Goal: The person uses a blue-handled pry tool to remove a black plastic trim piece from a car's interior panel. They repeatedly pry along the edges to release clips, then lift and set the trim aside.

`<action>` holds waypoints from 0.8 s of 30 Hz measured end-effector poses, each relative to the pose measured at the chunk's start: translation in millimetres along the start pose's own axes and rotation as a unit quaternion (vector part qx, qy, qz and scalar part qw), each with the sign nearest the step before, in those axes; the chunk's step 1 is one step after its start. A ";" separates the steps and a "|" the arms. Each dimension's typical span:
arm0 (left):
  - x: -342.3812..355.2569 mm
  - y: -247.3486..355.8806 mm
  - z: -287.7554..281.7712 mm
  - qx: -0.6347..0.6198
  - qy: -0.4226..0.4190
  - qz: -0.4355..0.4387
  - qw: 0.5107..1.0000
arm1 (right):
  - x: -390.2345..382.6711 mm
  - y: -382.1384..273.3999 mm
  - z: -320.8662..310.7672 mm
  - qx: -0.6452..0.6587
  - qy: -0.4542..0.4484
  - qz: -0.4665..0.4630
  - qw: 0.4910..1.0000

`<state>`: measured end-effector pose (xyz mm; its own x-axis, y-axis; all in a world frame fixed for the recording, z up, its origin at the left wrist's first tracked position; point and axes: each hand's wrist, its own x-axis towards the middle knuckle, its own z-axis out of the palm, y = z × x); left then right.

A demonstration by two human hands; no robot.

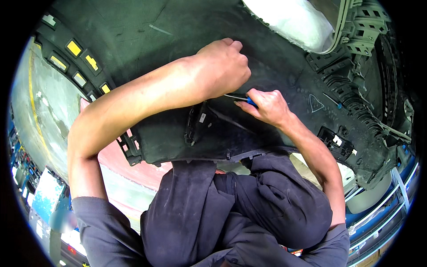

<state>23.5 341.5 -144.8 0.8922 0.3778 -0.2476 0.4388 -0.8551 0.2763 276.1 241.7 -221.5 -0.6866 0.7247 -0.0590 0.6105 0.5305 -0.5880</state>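
A large black moulded plastic panel (173,133), which looks like a car bumper, spreads out in front of my knees. My left hand (224,66) is curled into a fist low over the panel, its back toward me. Whatever its fingers close on is hidden. Just right of and nearer than it, my right hand (269,107) grips a blue-handled tool (251,102) with a thin metal shaft. That shaft points left, and its tip disappears beneath my left wrist. A narrow black bracket (192,124) with a small white label sits on the panel below my left forearm.
A thin tool with a blue end (339,106) lies on the panel at the right. Ribbed black plastic parts (356,95) line the right side. White wrapping (293,22) shows at the far edge. Slots (74,47) run along the left rim. Metal shelving (387,200) stands lower right.
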 end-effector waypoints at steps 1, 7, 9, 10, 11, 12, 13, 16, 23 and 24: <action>-1.4 0.7 -0.7 -0.003 0.004 0.000 1.000 | 0.2 1.2 -0.2 -0.001 -0.002 -0.007 1.000; -5.6 4.8 -4.1 -0.010 -0.006 -0.001 1.000 | 0.7 3.1 0.7 0.012 -0.014 -0.016 1.000; -6.1 3.8 -4.2 -0.019 -0.004 0.004 1.000 | 0.6 4.6 0.6 0.020 -0.017 -0.018 1.000; -5.8 3.8 -4.0 -0.018 -0.002 0.004 1.000 | 0.1 5.0 0.7 0.023 -0.018 -0.019 0.999; -5.4 4.3 -5.2 -0.015 -0.002 0.003 1.000 | 0.9 4.8 0.0 0.022 -0.014 -0.017 1.000; -4.7 5.0 -6.2 -0.012 -0.001 0.003 1.000 | 1.8 4.3 -0.8 0.021 -0.009 -0.014 1.000; -1.7 2.7 -3.2 -0.017 0.000 0.009 1.000 | 2.1 3.5 -1.5 0.020 -0.005 -0.012 1.000; 5.1 -11.8 -0.2 -0.038 0.000 0.020 0.999 | 7.0 -0.2 -4.7 0.001 -0.013 -0.005 1.000; 3.7 -20.5 -7.7 -0.097 -0.015 -0.005 0.995 | 4.9 -0.5 -3.3 -0.001 -0.013 0.013 1.000; 2.2 -23.0 -6.4 -0.104 0.035 -0.030 0.994 | 4.4 -1.0 -3.6 0.002 -0.014 0.013 1.000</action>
<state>16.0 364.3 -145.8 0.8658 0.4555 -0.2070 0.4977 -0.7414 0.4502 273.9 245.9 -218.2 -0.6810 0.7259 -0.0967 0.6270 0.5097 -0.5891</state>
